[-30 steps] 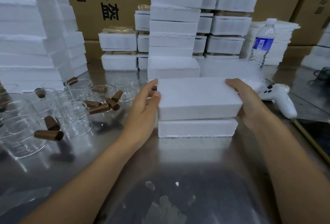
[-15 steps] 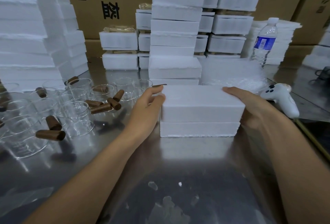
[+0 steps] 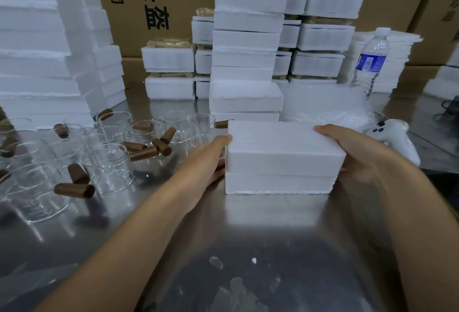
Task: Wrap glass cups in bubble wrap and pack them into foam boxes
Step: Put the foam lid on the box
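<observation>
- A second ago the lid (image 3: 280,142) hung clear above the base (image 3: 278,183). It now sits flush on it, leaving only a thin seam between them.
- The closed box (image 3: 285,162) rests on the table (image 3: 248,237), straight ahead of us and between both hands.
- Our left hand (image 3: 211,160) lies flat against the box's left end, fingers near straight and together, with one tip at the top corner.
- Our right hand (image 3: 360,152) clasps the right end: the thumb lies along the lid's top and the fingers curl round the side.
- We count one box in hand, made of two halves.
- To its left stand some ten cups (image 3: 109,167) with brown handles; they overlap too much for an exact count.
- One sheet of wrap (image 3: 330,110) lies just behind the box, and one bottle (image 3: 370,60) and one controller (image 3: 397,140) are at the right.
</observation>
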A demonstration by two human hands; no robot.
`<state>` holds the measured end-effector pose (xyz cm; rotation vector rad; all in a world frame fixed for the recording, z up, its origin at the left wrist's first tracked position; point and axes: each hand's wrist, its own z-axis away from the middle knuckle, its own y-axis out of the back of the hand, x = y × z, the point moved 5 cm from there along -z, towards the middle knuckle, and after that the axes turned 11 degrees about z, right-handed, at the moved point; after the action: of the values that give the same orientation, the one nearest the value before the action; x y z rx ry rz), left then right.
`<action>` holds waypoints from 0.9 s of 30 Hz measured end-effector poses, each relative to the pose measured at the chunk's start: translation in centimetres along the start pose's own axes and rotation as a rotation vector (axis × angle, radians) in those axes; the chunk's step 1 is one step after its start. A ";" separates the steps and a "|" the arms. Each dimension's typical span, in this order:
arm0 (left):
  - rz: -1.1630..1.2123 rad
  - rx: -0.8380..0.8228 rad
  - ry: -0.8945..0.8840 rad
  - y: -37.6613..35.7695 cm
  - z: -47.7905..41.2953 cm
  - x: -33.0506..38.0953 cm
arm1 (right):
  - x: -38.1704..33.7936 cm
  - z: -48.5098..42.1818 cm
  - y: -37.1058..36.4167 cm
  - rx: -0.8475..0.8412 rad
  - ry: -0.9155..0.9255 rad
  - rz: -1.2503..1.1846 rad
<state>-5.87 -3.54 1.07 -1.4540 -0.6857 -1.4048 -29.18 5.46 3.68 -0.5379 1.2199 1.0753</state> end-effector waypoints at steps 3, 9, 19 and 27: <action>-0.057 0.059 -0.035 0.0 0.4 0.0 | -0.3 0.4 -0.4 -0.095 0.022 0.008; 0.125 0.118 -0.156 0.0 1.2 0.6 | -0.9 0.6 -1.5 -0.214 0.073 -0.077; 0.510 -0.112 -0.141 -0.4 0.4 1.0 | -6.5 0.6 -0.8 -0.169 0.239 -0.299; 0.384 -0.204 -0.062 -1.2 -1.4 -0.7 | -16.6 -4.8 -2.7 -0.080 0.237 -0.298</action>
<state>-7.66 -4.21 0.47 -1.6898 -0.2827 -1.1572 -28.65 -5.72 17.06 -0.8993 1.2566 0.8258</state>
